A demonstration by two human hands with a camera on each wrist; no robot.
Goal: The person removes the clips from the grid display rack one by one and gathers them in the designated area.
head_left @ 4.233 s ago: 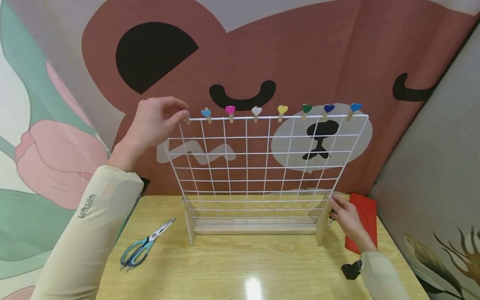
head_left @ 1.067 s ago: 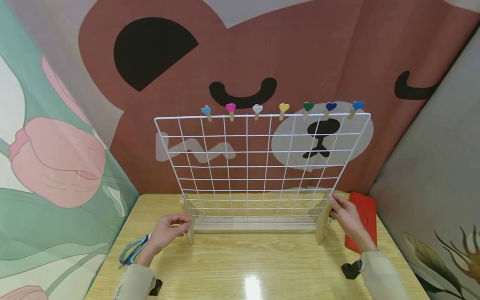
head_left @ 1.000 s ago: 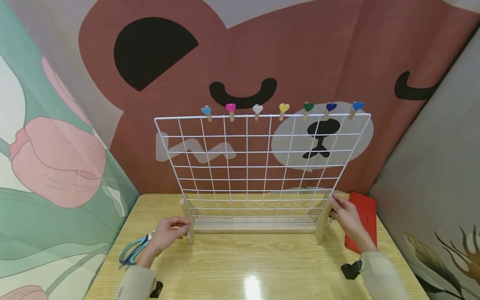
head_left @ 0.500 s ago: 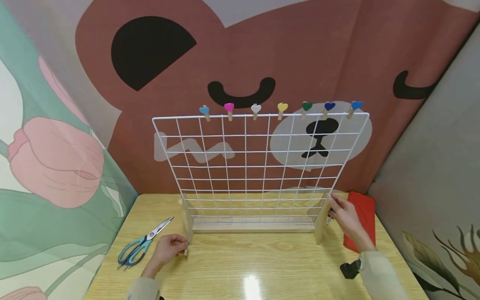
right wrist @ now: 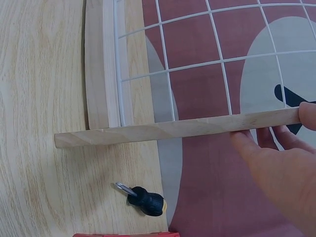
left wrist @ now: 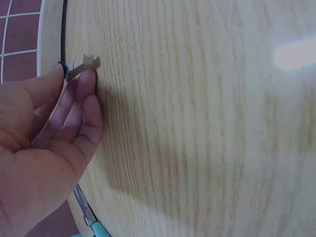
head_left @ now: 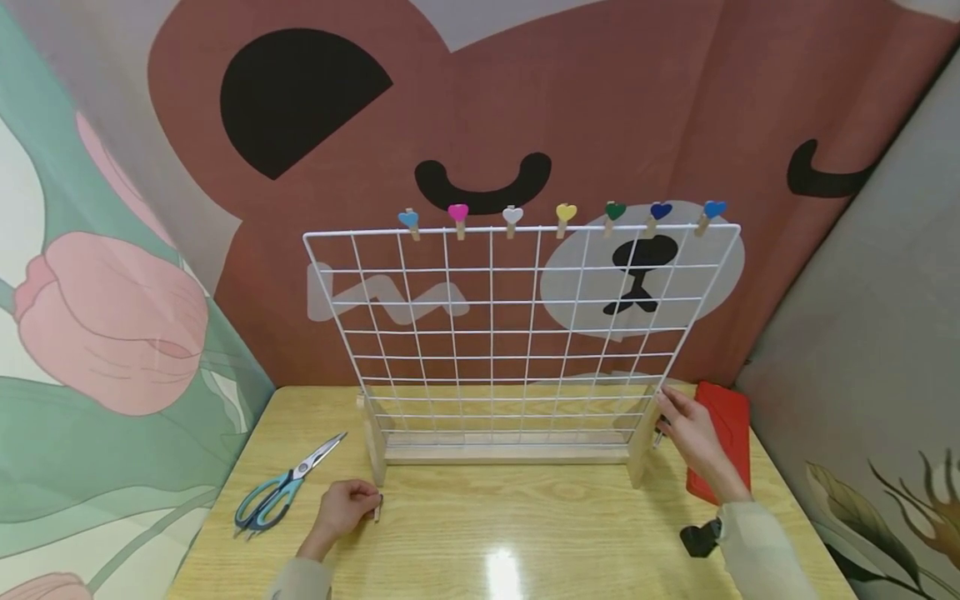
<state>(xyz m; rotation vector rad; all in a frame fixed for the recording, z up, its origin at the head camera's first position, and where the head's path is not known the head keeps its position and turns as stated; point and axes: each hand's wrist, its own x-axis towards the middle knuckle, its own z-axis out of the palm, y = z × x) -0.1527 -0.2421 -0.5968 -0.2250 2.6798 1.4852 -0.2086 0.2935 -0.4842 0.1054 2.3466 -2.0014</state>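
My left hand (head_left: 347, 510) pinches a small wooden clothespin (left wrist: 85, 64) between thumb and fingertips, low over the table in front of the stand's left leg. A dark blue bit shows at the clothespin's end in the left wrist view; its full shape is hidden. With my right hand (head_left: 693, 433) I hold the right wooden leg (right wrist: 182, 129) of the stand near its top. A white wire grid (head_left: 492, 333) stands upright in that wooden stand (head_left: 506, 455). Several heart clothespins, among them a yellow one (head_left: 566, 213) and a pink one (head_left: 458, 213), sit along its top bar.
Teal-handled scissors (head_left: 288, 487) lie on the table left of my left hand. A stubby screwdriver (right wrist: 147, 201) lies beside the right leg, near a red case (head_left: 723, 433). Printed cloth (head_left: 585, 100) hangs behind the table.
My left hand has come down from the grid's top left corner, past the left leg, to the table with the clothespin; that corner has no clip now. The right hand has stayed put.
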